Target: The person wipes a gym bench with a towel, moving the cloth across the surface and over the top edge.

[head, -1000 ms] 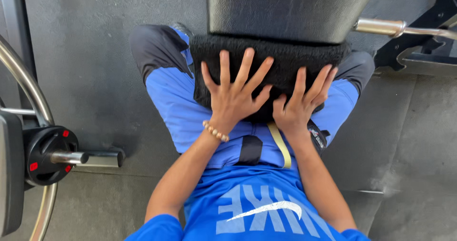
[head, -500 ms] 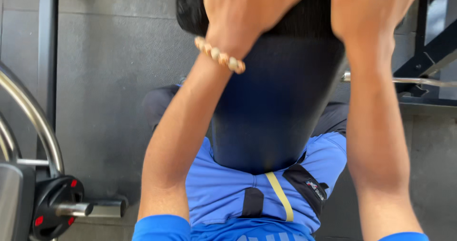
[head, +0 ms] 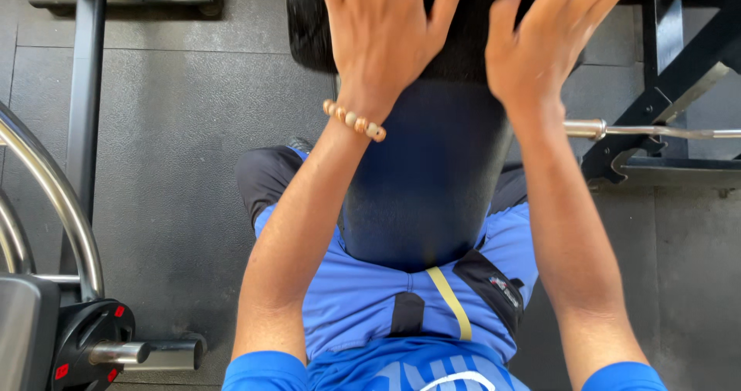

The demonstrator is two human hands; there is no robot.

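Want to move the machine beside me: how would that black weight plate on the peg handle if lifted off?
The black weight plate looks thick and solid, so probably heavy for its size and quite stiff. It sits on a smooth metal peg, so it should slide off rather than lift. Being round, it would likely roll if set on edge on the rubber floor.

The black bench pad (head: 428,182) runs lengthwise between the legs of the seated person. At its far end lies a black towel (head: 309,28). The left hand (head: 386,28) rests on the towel, fingers spread; the right hand (head: 540,44) lies beside it, apparently also touching. Left of the pad stands a weight plate (head: 89,345); right of it, a steel bar (head: 656,132).
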